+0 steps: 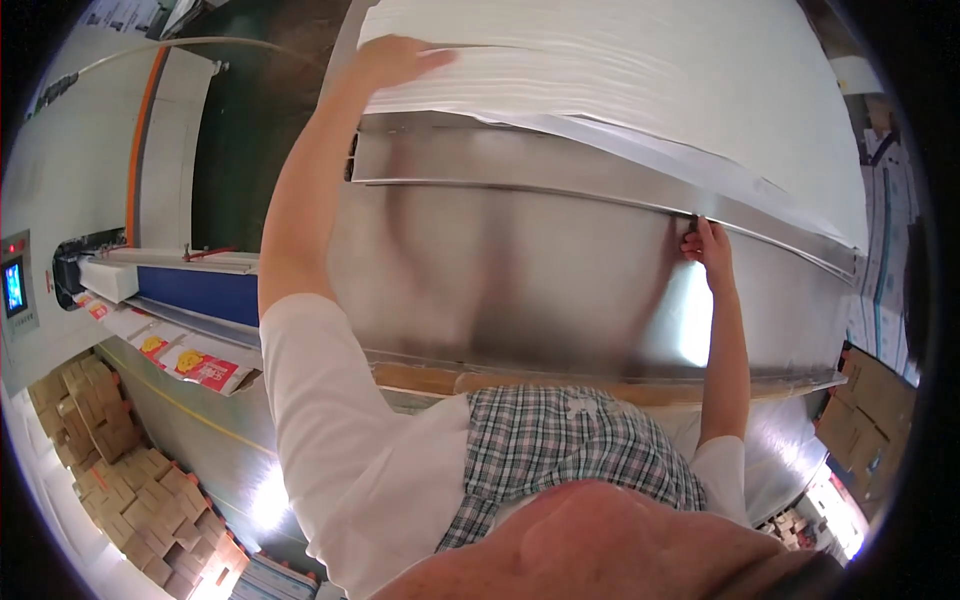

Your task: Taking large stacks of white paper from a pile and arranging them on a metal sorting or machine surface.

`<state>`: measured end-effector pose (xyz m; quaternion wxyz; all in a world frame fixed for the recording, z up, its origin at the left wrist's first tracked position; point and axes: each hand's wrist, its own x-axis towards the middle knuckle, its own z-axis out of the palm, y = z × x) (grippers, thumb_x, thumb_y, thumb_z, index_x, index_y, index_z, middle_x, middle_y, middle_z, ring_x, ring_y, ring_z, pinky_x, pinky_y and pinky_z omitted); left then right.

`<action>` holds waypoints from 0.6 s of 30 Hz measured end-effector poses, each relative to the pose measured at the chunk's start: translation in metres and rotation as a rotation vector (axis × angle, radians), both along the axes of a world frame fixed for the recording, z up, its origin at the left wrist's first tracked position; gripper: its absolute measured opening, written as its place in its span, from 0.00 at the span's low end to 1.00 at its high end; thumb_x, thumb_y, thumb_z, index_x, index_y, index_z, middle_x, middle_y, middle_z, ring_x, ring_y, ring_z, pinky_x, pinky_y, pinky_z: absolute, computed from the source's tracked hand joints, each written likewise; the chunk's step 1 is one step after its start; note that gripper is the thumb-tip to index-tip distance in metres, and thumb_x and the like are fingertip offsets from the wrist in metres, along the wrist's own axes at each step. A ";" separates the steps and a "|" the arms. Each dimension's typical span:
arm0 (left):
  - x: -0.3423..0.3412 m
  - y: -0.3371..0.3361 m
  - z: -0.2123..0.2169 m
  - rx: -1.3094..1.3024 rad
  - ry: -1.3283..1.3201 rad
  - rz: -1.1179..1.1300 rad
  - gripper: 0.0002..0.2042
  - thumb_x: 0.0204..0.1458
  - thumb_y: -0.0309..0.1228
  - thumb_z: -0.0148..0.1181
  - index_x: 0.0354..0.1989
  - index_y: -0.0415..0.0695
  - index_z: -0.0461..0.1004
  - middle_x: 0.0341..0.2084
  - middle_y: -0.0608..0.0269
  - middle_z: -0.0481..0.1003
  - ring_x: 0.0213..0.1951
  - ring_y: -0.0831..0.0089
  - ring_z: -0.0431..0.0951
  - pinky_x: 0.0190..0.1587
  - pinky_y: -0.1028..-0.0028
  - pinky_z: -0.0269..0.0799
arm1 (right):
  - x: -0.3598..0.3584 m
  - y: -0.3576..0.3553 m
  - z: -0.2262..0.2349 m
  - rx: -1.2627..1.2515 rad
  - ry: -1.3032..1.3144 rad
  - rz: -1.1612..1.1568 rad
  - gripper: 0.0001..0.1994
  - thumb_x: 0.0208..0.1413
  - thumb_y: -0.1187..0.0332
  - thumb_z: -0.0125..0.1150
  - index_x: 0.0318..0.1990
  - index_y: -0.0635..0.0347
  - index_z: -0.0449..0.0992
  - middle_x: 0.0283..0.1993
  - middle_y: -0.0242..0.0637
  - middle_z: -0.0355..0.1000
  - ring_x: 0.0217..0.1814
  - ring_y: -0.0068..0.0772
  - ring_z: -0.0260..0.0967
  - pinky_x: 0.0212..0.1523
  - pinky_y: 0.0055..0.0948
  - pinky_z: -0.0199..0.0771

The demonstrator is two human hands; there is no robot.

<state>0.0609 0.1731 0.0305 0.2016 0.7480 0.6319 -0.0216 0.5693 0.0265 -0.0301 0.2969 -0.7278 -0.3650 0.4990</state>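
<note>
A thick stack of thin white sheets (640, 75) fills the far side, its near edge rippled in many layers. My left hand (393, 62) rests at the stack's left end, fingers stretched toward a gap between layers; no held thing shows. Along the stack's near edge lies a long, flat metal bar (450, 158), on a shiny metal tabletop (580, 270). Well to the right, my right hand (708, 248) is closed on the bar's near edge, fingers curled. Something small and dark shows at those fingertips, too small to name.
To the left stands a pale machine (85, 150) with a small lit screen (13, 285) and a blue belt (195, 292). Red-and-white printed packaging (200, 365) lies beside it. Stacked cardboard boxes (150, 510) stand lower left, more cartons (868, 415) at right.
</note>
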 end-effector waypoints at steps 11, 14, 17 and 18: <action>0.100 -0.027 -0.021 0.196 0.158 -0.247 0.45 0.29 0.54 0.62 0.57 0.45 0.52 0.51 0.51 0.62 0.53 0.56 0.61 0.54 0.49 0.50 | -0.169 0.076 0.080 0.666 -0.310 0.934 0.12 0.54 0.66 0.47 0.41 0.63 0.69 0.40 0.43 0.69 0.41 0.42 0.66 0.43 0.30 0.65; 0.108 -0.038 -0.030 0.207 0.132 -0.204 0.43 0.27 0.49 0.66 0.56 0.49 0.54 0.50 0.54 0.62 0.53 0.57 0.61 0.53 0.45 0.46 | -0.238 0.119 0.052 0.965 -0.284 0.962 0.12 0.54 0.64 0.45 0.39 0.62 0.70 0.40 0.44 0.69 0.43 0.44 0.66 0.42 0.37 0.65; 0.114 -0.039 -0.040 0.349 0.157 -0.226 0.43 0.25 0.47 0.67 0.55 0.51 0.56 0.49 0.56 0.63 0.53 0.58 0.61 0.54 0.46 0.46 | -0.246 0.151 0.014 0.952 -0.499 1.002 0.15 0.55 0.60 0.41 0.37 0.59 0.71 0.40 0.41 0.69 0.45 0.43 0.65 0.44 0.41 0.63; 0.127 -0.038 -0.036 0.298 0.145 -0.190 0.43 0.25 0.47 0.67 0.55 0.51 0.57 0.49 0.57 0.64 0.53 0.59 0.61 0.54 0.47 0.45 | -0.231 0.159 0.006 0.870 -0.687 0.989 0.17 0.56 0.57 0.38 0.37 0.57 0.72 0.40 0.40 0.70 0.45 0.42 0.65 0.45 0.43 0.62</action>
